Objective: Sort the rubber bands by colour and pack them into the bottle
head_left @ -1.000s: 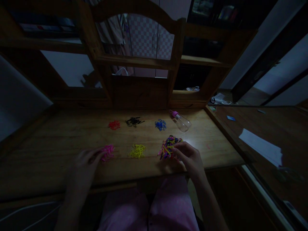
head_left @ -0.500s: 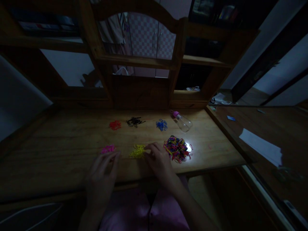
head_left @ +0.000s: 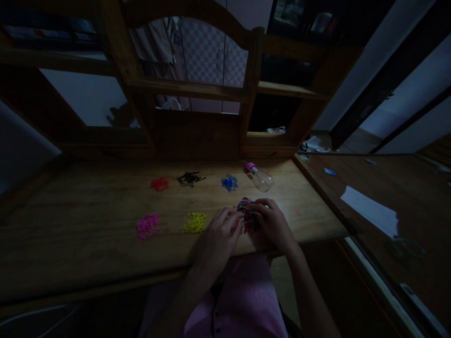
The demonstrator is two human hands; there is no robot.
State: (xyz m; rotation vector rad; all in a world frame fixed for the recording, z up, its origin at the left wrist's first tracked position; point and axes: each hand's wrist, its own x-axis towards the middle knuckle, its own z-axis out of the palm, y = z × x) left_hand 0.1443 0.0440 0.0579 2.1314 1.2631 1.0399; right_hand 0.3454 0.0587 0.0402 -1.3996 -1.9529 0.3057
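Note:
Both hands meet at a mixed heap of small coloured rubber bands [head_left: 247, 209] on the wooden desk. My left hand [head_left: 222, 231] touches the heap's left side, thumb and fingers brought together in a pinch. From the right, my right hand [head_left: 271, 220] reaches into it with fingers curled and closed. What either pinch holds is too small and dark to make out. Left of the heap lie single-colour piles: yellow bands [head_left: 195, 222], pink bands [head_left: 148, 226], red bands [head_left: 159, 183], black bands [head_left: 189, 178] and blue bands [head_left: 229, 182].
A clear bottle with a pink cap [head_left: 260, 178] lies on its side behind the heap. Wooden shelving [head_left: 197, 136] rises along the desk's back. On the brown surface to the right are white papers [head_left: 369, 210] and a small blue packet [head_left: 330, 172].
My left hand has left the pink pile and moved right to the mixed heap. My right hand has shifted from the yellow pile to the heap's right side. The view has turned slightly.

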